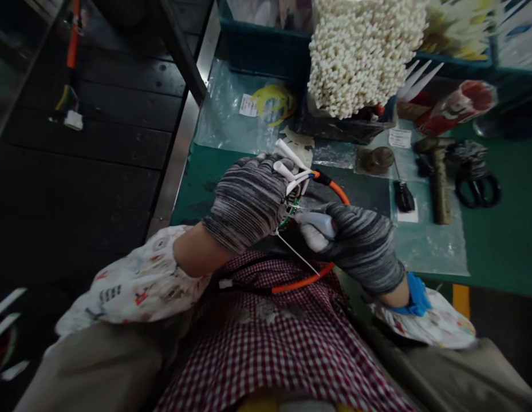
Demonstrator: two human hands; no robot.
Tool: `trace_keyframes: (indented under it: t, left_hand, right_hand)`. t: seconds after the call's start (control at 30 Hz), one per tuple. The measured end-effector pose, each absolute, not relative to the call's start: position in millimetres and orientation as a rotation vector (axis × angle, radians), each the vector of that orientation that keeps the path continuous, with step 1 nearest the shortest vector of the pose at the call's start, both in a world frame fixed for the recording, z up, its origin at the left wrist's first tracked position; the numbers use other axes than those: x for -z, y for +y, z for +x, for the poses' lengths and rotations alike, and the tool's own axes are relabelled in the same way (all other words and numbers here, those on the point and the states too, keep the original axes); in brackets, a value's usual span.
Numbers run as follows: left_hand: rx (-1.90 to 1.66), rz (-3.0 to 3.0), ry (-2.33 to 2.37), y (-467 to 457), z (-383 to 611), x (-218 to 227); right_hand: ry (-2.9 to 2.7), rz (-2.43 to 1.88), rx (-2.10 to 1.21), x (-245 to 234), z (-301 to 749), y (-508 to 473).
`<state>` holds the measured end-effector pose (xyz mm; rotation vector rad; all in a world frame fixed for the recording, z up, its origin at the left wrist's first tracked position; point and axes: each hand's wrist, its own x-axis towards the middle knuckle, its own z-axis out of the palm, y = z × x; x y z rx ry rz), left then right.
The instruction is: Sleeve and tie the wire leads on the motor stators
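Harness, mid-tying: our left hand [248, 200] clenched the wire bundle [296, 178], right hand [355, 243] closed on a cutter [318, 222] beneath, tie tail [298, 254] untrimmed.

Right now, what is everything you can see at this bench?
cable: one, orange, looping from the hands to the lap
cable tie: one, white, at the wire bundle between the hands
cable tie bundle: one large, white, upright at bench rear
scissors: one, black, bench right
plastic bags: clear, several, flat on the bench
bench: one, green
apron: one, red check, on lap
left hand: grey striped glove, gripping wires
right hand: grey striped glove, holding a pale-handled tool
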<state>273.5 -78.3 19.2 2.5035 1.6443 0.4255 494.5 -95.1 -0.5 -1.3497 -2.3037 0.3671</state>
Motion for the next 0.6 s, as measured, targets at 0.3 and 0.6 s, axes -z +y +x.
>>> trace_keyframes:
  t: [0.3,0.6]
  left_hand:
    - [-0.164,2.462,1.705,-47.1,284.7,-30.8]
    - [-0.126,2.354,1.763,-48.7,290.0,-41.3]
  right_hand:
    - [-2.374,-1.340,-0.083,11.5,490.1,-82.7]
    - [-2.012,-1.385,-0.554,21.5,502.4,-97.0]
